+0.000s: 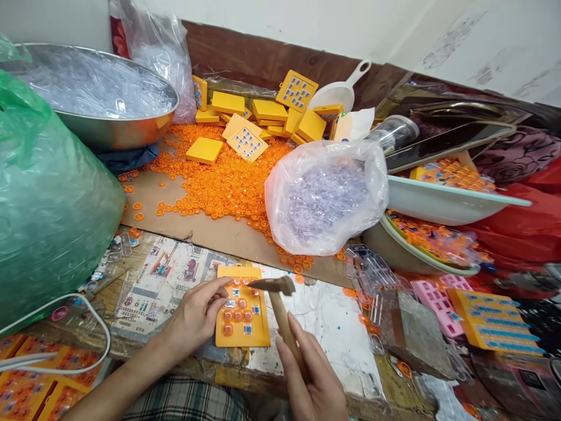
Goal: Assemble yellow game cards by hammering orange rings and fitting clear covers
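Note:
A yellow tray [258,334] with small orange and blue pieces set in its grid lies on the worktable in front of me. My left hand [198,314] rests at the tray's left edge, its fingers curled and touching the pieces in the upper left. My right hand [312,380] grips the wooden handle of a small hammer [281,309]. The hammer's head hangs just above the top of the tray.
A heap of orange rings [219,181] covers cardboard behind the tray, with stacked yellow trays [245,140] beyond. A plastic bag of clear parts [324,196], a steel bowl [109,131], a green bag [44,199], bowls of finished pieces [438,202] and a metal block [414,333] surround the spot.

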Demonstrator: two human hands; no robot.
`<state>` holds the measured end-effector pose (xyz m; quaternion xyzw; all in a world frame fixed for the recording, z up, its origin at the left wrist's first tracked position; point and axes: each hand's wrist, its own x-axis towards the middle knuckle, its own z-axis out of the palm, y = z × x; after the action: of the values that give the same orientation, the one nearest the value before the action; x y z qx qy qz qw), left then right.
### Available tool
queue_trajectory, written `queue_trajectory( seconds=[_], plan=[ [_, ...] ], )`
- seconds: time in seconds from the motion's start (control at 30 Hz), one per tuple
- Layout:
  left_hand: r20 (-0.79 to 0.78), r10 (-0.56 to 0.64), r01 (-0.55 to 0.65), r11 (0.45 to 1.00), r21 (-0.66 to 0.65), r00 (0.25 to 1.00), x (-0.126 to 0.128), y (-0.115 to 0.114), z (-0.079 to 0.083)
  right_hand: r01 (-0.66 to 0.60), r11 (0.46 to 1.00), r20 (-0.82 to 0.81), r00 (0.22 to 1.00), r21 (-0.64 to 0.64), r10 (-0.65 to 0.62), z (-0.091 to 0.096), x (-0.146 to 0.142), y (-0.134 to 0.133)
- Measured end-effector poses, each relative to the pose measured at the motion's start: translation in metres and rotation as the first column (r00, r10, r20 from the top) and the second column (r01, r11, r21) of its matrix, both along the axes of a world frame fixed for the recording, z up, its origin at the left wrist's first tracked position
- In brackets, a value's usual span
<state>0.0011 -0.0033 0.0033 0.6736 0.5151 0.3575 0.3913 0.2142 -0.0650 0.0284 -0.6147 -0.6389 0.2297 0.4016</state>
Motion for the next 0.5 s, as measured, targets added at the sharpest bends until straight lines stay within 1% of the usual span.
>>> queue_trajectory(
  seconds=[0.03, 0.07, 0.13, 0.17, 0.2, 0.27, 0.33, 0.43, 0.5],
  plan=[
    [0.009, 0.018, -0.018, 1.0, 0.006, 1.0, 0.0, -0.001, 0.0, 0.03, 0.997, -0.032, 0.999, -0.073, -0.033, -0.001, 0.001, 0.007],
    [0.016, 0.044, -0.044, 0.999, 0.019, 0.999, 0.0, -0.003, -0.001, 0.032, 0.989, -0.063, 0.997, -0.147, -0.042, -0.002, 0.002, 0.016],
    [0.01, 0.108, -0.109, 0.993, 0.054, 0.994, -0.001, -0.006, -0.004, -0.026, 0.966, -0.107, 0.994, -0.257, -0.002, -0.008, 0.004, 0.036],
    [-0.003, 0.143, -0.142, 0.987, 0.073, 0.99, -0.002, -0.007, -0.006, -0.051, 0.962, -0.11, 0.994, -0.268, 0.022, -0.012, 0.004, 0.046],
    [-0.022, 0.175, -0.172, 0.98, 0.095, 0.984, -0.004, -0.009, -0.008, -0.066, 0.962, -0.1, 0.994, -0.263, 0.04, -0.015, 0.003, 0.056],
    [-0.073, 0.211, -0.2, 0.971, 0.127, 0.975, -0.006, -0.011, -0.012, -0.066, 0.977, -0.044, 0.997, -0.204, 0.058, -0.019, 0.003, 0.07],
    [-0.127, 0.214, -0.199, 0.972, 0.123, 0.969, -0.007, -0.014, -0.016, -0.06, 0.989, 0.041, 0.997, -0.138, 0.066, -0.019, 0.002, 0.076],
    [-0.166, 0.198, -0.195, 0.98, 0.037, 0.966, -0.003, -0.018, -0.017, -0.084, 0.995, 0.184, 0.978, -0.059, 0.093, -0.016, -0.001, 0.068],
    [-0.129, 0.196, -0.201, 0.979, -0.031, 0.972, 0.003, -0.019, -0.015, -0.117, 0.993, 0.264, 0.957, -0.028, 0.121, -0.016, -0.004, 0.056]
  ],
)
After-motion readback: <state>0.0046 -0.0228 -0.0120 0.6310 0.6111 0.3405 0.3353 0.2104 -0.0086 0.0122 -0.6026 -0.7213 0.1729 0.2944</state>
